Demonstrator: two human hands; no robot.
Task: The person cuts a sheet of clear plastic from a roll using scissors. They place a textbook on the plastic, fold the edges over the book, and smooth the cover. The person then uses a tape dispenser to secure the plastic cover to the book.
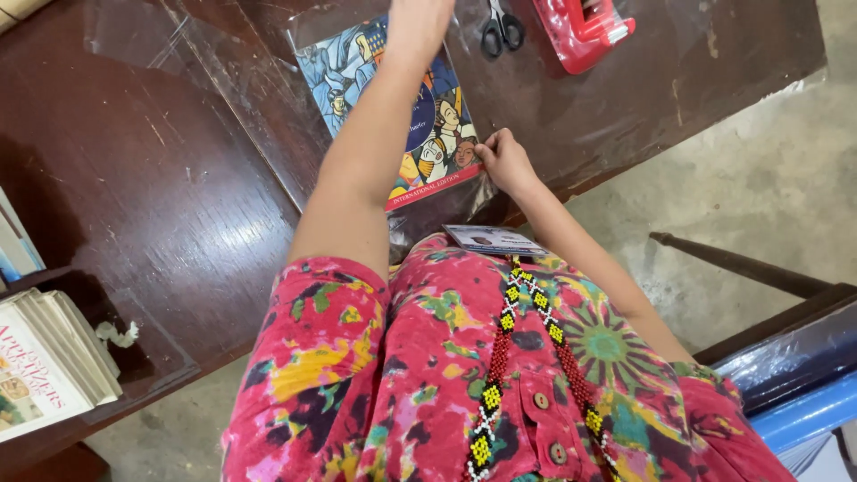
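A paperback book [437, 134] with a colourful illustrated cover lies on a clear plastic sheet [223, 54] spread over the dark wooden table [161, 196]. My left hand [415, 22] reaches across the book to its far edge; the frame cuts off the fingers, so their grip is hidden. My right hand [504, 161] pinches the book's near right corner together with the plastic there.
Black-handled scissors [502, 27] and a red tape dispenser [580, 27] lie beyond the book. A badge card [491, 239] hangs from a beaded lanyard on my chest. Stacked books [45, 366] sit on a low shelf at left. A dark chair frame [759, 272] stands at right.
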